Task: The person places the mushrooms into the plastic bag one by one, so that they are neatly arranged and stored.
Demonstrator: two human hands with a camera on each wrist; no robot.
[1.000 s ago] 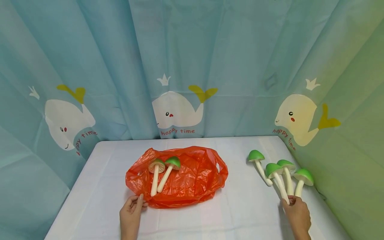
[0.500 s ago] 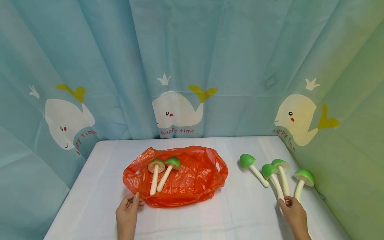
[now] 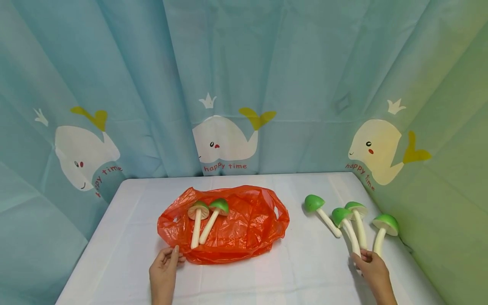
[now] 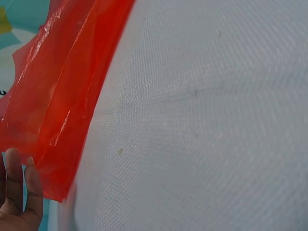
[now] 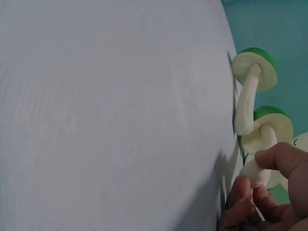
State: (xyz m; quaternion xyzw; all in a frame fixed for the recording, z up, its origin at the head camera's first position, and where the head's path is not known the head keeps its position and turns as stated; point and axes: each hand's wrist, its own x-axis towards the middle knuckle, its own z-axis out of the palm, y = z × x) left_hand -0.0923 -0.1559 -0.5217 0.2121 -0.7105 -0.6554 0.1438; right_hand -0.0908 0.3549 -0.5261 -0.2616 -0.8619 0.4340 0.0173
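Observation:
My left hand (image 3: 163,267) pinches the front-left edge of a red plastic bag (image 3: 249,218), which lies spread open on the table. In the left wrist view, fingers (image 4: 14,175) show beside the raised red film. Two green-capped toy mushrooms (image 3: 207,231) lie on the bag's left part, stems toward me. At the right, my right hand (image 3: 373,269) pinches the lower stem of a toy mushroom (image 3: 342,215); the right wrist view shows thumb and fingers around the white stem end (image 5: 255,172). Another mushroom (image 3: 359,222) lies against it, its stem end partly hidden by the hand.
One toy mushroom (image 3: 323,217) lies left of the right hand, and another (image 3: 384,231) lies to its right near the green curtain (image 3: 450,203). The white-covered table (image 3: 289,275) meets a blue whale-print curtain (image 3: 305,84) at the back.
My right hand has shifted slightly left with the held mushroom. The neighbouring mushroom and the leftmost one have moved left too. My left hand has drawn the bag edge slightly left.

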